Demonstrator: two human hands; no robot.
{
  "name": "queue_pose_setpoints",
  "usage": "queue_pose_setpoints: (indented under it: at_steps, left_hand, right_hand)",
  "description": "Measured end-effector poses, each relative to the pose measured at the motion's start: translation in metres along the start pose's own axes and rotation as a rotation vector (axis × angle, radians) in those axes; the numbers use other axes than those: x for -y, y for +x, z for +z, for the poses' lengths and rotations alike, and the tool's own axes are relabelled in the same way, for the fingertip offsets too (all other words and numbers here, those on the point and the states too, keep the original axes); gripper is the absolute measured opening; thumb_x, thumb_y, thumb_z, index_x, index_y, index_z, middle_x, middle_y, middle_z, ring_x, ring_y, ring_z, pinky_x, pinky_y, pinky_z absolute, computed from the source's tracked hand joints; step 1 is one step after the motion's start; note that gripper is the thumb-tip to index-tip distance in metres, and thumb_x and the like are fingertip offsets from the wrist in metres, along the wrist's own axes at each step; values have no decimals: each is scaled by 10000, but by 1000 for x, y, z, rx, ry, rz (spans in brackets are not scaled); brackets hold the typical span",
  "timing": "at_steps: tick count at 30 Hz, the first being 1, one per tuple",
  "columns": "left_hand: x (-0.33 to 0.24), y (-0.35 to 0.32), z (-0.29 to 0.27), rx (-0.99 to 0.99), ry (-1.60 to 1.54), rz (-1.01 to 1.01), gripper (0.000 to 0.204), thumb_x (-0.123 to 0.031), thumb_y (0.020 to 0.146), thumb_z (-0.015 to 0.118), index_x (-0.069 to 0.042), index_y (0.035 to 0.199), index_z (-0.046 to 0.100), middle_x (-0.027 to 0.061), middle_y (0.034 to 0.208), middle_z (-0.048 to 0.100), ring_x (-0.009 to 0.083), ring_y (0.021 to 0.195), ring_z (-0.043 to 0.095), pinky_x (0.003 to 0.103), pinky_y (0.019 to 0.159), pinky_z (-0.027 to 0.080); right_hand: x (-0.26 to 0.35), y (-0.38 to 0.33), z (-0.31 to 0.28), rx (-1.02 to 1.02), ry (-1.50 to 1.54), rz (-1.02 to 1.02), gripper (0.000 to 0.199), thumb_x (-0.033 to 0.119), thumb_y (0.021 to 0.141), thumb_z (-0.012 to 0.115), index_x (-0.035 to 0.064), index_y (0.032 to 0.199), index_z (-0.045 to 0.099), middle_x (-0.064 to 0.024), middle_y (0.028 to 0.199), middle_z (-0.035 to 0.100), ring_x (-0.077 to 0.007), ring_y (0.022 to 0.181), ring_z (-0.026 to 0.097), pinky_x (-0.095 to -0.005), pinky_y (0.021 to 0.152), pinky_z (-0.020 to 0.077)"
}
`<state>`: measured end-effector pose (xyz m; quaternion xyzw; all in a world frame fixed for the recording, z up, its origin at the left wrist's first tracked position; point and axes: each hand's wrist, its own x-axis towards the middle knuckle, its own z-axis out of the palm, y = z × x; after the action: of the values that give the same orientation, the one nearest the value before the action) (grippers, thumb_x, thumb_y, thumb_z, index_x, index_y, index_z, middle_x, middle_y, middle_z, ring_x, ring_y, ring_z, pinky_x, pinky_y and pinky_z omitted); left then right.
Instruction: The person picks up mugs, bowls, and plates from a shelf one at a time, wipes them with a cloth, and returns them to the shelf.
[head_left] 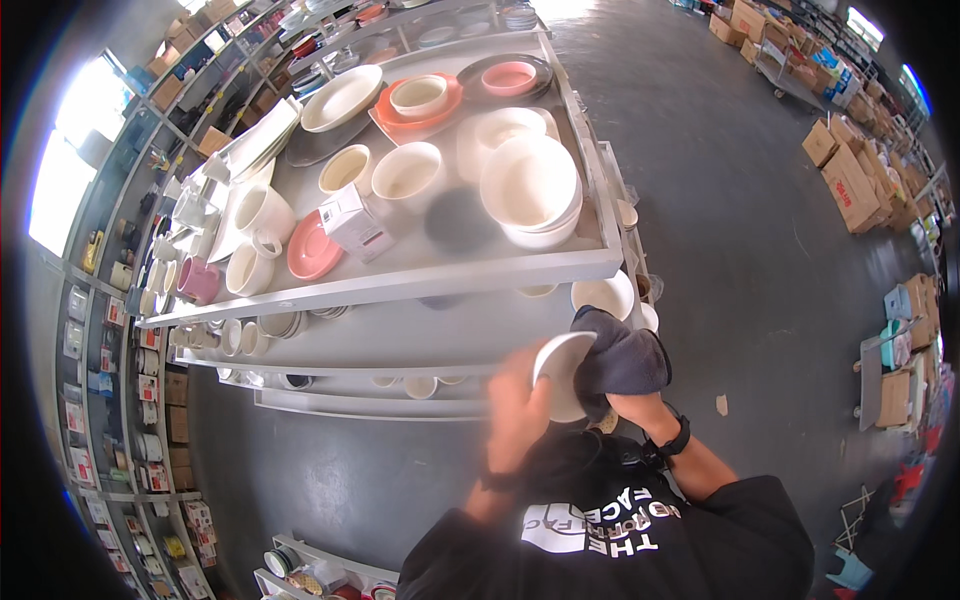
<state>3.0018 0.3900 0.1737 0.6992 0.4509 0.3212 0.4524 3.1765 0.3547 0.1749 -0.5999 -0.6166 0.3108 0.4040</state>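
One bowl [566, 376], apparently mid-wipe: our left grip [517, 405] holds it, our right grip [640, 409] the cloth [627, 360]; next stroke likely needs steady support.

On the rack's top shelf [430, 258], stacked white bowls [530, 185] stand near the front-right corner, a pink saucer [312, 250] by the front edge, mugs [247, 272] toward the front-left corner.

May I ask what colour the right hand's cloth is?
The cloth is dark grey, clearest in the head view.

Black top [700, 550] with white print [557, 528], black wristband [681, 437]
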Motion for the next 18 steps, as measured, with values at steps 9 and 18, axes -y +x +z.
queue_pose_setpoints:
  at_steps: [9,18]
  left_hand:
    - [4,-3,19,-311,-135,180,503,-63,769,493,35,1261,460,225,1187,542,354,1068,539,401,951,390]
    - [-7,-2,22,205,-37,84,492,-183,832,533,-26,1287,431,213,1171,551,350,1037,563,392,894,433]
  right_hand:
    - [-58,-28,42,-320,-152,-28,123,49,807,595,21,926,604,-125,920,598,-225,895,571,-338,747,460]
    - [21,10,-22,-182,-145,-111,139,64,614,646,19,719,567,-149,723,575,-283,660,555,-348,611,454]
